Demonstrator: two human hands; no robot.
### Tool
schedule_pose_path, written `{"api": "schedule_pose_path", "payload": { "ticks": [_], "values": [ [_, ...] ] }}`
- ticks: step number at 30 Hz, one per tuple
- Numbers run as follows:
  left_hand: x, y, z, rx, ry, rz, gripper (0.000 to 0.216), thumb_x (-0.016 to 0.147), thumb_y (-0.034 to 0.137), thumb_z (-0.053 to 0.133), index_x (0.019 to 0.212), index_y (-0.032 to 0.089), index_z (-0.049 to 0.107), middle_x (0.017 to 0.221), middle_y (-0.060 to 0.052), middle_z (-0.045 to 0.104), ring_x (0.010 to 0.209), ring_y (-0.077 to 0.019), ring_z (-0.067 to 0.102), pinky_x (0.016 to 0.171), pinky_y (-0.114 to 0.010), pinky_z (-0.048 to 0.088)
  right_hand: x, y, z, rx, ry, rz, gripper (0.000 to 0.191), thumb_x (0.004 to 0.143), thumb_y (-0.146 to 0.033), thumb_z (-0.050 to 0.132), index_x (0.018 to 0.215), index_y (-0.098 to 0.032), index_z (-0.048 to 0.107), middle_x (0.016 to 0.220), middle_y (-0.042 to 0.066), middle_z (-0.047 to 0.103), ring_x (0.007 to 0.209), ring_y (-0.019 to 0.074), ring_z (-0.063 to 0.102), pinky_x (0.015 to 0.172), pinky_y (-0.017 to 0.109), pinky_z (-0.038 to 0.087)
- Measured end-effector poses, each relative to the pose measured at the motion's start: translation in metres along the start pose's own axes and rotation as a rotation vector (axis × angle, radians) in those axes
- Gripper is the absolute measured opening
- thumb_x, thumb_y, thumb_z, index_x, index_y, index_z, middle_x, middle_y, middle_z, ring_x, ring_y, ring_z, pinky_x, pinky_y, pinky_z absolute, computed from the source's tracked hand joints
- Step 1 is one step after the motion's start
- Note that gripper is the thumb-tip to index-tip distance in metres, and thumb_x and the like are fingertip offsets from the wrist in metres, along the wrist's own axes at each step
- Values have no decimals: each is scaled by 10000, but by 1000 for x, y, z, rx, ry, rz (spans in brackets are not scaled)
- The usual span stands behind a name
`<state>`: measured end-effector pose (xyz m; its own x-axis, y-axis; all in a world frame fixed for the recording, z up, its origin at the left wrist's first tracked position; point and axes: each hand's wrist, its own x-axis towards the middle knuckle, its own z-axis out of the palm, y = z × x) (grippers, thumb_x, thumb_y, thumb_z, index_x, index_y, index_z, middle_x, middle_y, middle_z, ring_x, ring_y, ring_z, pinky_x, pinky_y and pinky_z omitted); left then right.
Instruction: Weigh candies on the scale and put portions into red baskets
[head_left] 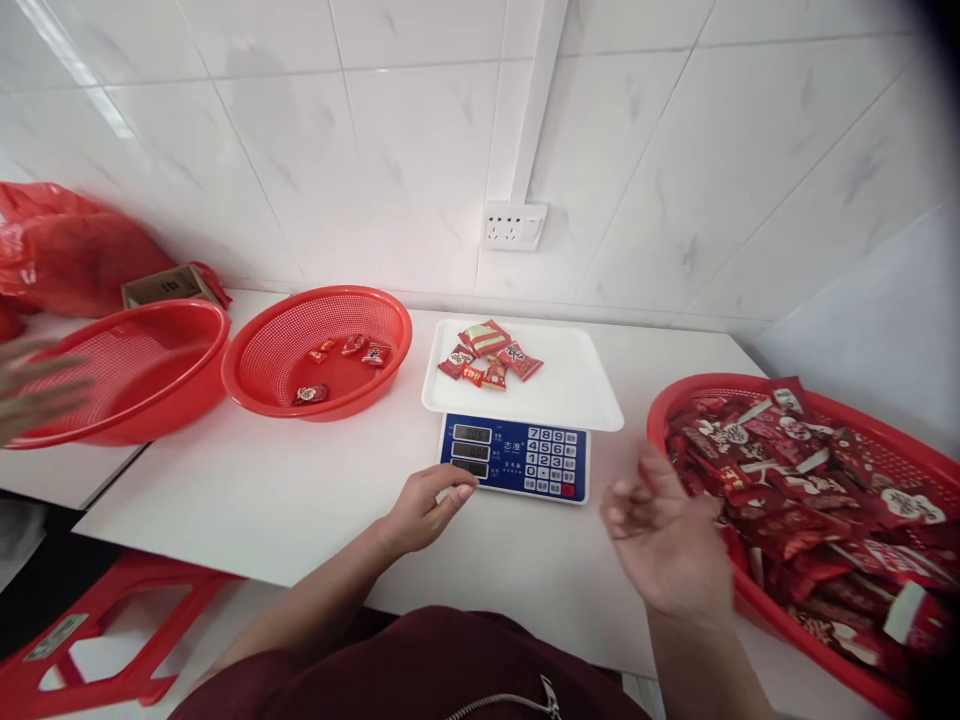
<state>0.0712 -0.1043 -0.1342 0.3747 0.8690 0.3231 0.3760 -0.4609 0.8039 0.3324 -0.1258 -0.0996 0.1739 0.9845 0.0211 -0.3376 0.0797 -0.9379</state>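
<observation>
My left hand (427,508) is at the front left corner of a blue-faced digital scale (517,460). Its fingers are bent and together, with nothing visible in them. On the scale's white tray (585,385) lie several red-wrapped snack packets (487,338). My right hand (671,550) hovers palm up between the scale and a red basket (660,405) heaped with red packets (810,500). Motion blurs its curled fingers. A patch of red shows by the fingertips, but I cannot tell whether it is a held packet.
Left of the scale stands a red perforated basket (247,395) with several small packets in it. Another red basket (180,425) is farther left, beside another person's blurred hand (37,390). Behind are a red plastic bag (82,245) and a cardboard box (161,287). A red stool (112,610) stands below.
</observation>
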Motion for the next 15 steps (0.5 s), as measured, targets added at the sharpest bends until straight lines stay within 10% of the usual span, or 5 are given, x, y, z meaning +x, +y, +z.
{"api": "schedule_pose_path", "payload": {
  "ticks": [8, 15],
  "values": [
    [6, -3, -13, 148, 133, -4, 278, 907, 345, 417, 786, 190, 614, 717, -36, 651, 669, -136, 600, 636, -241, 470, -23, 73, 30, -680, -672, 201, 294, 829, -435, 498, 704, -183, 584, 626, 8, 585, 590, 131, 520, 572, 260, 415],
    [22, -17, -30, 260, 328, -102, 224, 895, 338, 449, 838, 192, 609, 788, -26, 663, 744, -144, 611, 695, -256, 479, -27, 88, 40, -834, -672, 92, 211, 868, -313, 457, 804, -192, 617, 796, 20, 658, 731, 146, 580, 687, 260, 428]
  ]
}}
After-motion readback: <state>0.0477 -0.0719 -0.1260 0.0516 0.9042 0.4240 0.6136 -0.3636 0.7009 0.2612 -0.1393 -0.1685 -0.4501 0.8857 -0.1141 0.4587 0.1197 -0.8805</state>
